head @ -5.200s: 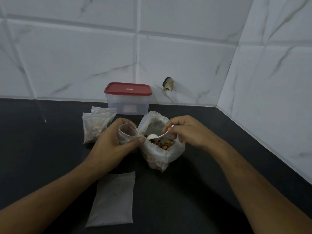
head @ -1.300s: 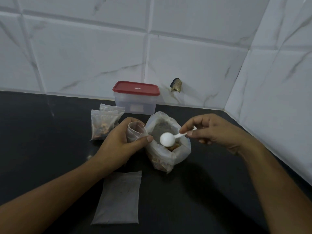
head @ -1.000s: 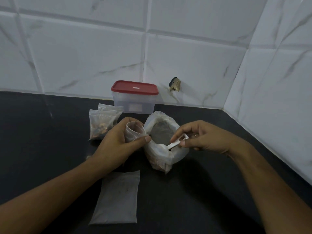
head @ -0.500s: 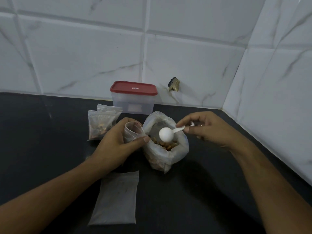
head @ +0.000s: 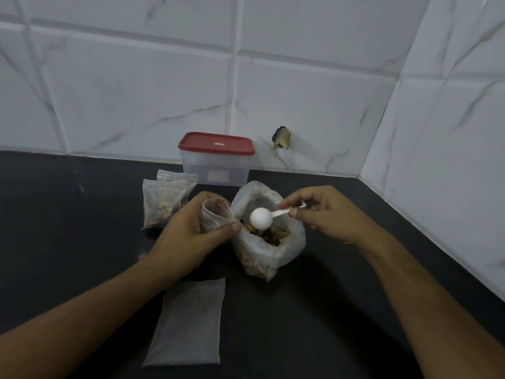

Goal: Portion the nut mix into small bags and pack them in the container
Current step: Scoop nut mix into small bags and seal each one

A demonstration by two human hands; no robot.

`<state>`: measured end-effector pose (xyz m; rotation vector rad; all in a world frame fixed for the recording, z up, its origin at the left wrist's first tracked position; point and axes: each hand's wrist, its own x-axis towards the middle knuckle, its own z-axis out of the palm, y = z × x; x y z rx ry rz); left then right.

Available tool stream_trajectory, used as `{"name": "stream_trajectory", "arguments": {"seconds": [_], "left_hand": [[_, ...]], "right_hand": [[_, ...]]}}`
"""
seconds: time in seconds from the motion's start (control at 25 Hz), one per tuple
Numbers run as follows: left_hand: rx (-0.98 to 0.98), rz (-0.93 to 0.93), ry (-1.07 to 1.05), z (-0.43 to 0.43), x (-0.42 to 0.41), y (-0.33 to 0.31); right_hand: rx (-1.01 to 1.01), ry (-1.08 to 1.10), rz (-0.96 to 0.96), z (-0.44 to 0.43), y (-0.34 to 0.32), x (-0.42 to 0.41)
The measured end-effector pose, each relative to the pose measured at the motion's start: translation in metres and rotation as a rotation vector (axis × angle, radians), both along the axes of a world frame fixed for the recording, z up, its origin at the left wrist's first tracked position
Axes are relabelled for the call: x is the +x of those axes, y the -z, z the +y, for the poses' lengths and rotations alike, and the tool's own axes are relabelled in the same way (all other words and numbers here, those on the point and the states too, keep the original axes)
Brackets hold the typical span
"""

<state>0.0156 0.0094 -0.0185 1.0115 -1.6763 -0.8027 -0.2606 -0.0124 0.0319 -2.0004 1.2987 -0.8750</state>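
A large clear bag of nut mix stands open on the black counter. My left hand grips a small clear bag with its mouth held open, right beside the large bag. My right hand pinches the handle of a white plastic spoon. The spoon's rounded bowl is turned over above the large bag, near the small bag's mouth. Two filled small bags lie to the left. The clear container with a red lid stands shut against the wall.
A stack of flat unfilled bags lies on the counter near me, under my left forearm. White tiled walls close the back and the right side, meeting in a corner. A dark chipped hole marks the back wall.
The spoon dipped into the large bag a second ago, then came up and turned over. It now hovers slightly lower and closer to the small bag. My left hand stayed put.
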Motion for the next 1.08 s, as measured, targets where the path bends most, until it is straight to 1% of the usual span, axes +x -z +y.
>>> {"name": "stream_trajectory", "arguments": {"seconds": [0.04,0.08,0.16,0.24,0.28,0.32,0.4,0.48,0.64,0.72,0.8,0.88,0.96,1.04,1.08], "left_hand": [[-0.001,0.003,-0.001,0.0,0.0,0.0],[-0.003,0.004,-0.002,0.0,0.001,0.0],[-0.006,-0.006,0.002,0.0,0.001,0.0],[-0.002,-0.003,0.009,-0.001,0.0,0.0],[0.001,0.002,0.009,-0.001,0.001,0.0],[0.002,0.005,0.008,-0.001,0.001,0.0],[-0.001,-0.006,0.007,-0.001,0.001,-0.001],[-0.002,-0.008,0.004,0.0,0.0,0.0],[0.004,-0.001,-0.008,0.0,0.001,0.0],[0.001,-0.003,-0.011,0.0,0.001,0.0],[-0.005,0.002,-0.015,0.001,0.001,0.0],[-0.015,-0.009,-0.015,0.001,0.0,-0.001],[-0.019,-0.011,-0.011,0.001,0.0,-0.001],[-0.018,0.008,-0.006,0.001,0.0,-0.001],[-0.02,0.015,-0.006,0.001,0.0,-0.001]], "right_hand": [[0.058,-0.049,-0.012,0.003,-0.004,-0.001],[0.119,-0.098,0.029,0.004,-0.006,-0.002],[0.185,-0.156,0.172,0.004,-0.005,-0.001],[0.116,-0.09,0.257,-0.002,0.002,-0.001],[0.065,-0.04,0.261,-0.004,0.005,-0.001],[0.019,0.003,0.231,-0.004,0.004,-0.001],[-0.05,0.06,0.111,-0.003,-0.001,-0.008],[-0.019,0.04,0.037,0.001,-0.007,-0.013],[0.124,-0.141,0.075,0.004,-0.005,-0.004],[0.152,-0.171,0.038,0.004,-0.004,0.0],[0.175,-0.187,0.061,0.002,-0.002,0.003],[0.164,-0.17,0.14,0.002,0.003,0.007],[0.073,-0.075,0.193,-0.001,0.007,0.01],[-0.021,0.012,0.131,-0.003,0.004,0.01],[-0.014,0.01,0.057,-0.003,0.002,0.008]]}}
